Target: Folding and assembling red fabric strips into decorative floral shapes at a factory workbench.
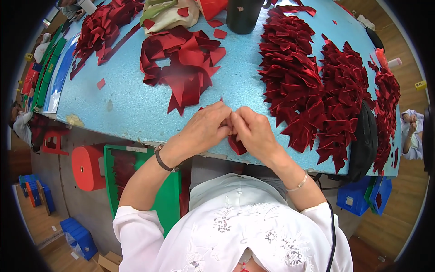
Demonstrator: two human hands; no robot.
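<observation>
My left hand [206, 125] and my right hand [254, 133] meet over the table's near edge, fingertips pinched together. Between them is a dark red ribbon piece [236, 145], part of it hanging below the fingers of my right hand. My fingers cover most of it. Just beyond my left hand lies a loose pile of red ribbon strips [183, 63]. To the right of my hands, folded dark red ribbon bows [294, 77] are stacked in a long overlapping row, with another row of bows [340, 95] beside it.
The light blue table [122, 99] carries more ribbon [102, 34] at the far left. A dark mug [244, 16] stands at the back, near a cream bag [174, 16]. A black bag [364, 145] sits at the right edge. Below are a green bin [156, 195] and a red stool [86, 167].
</observation>
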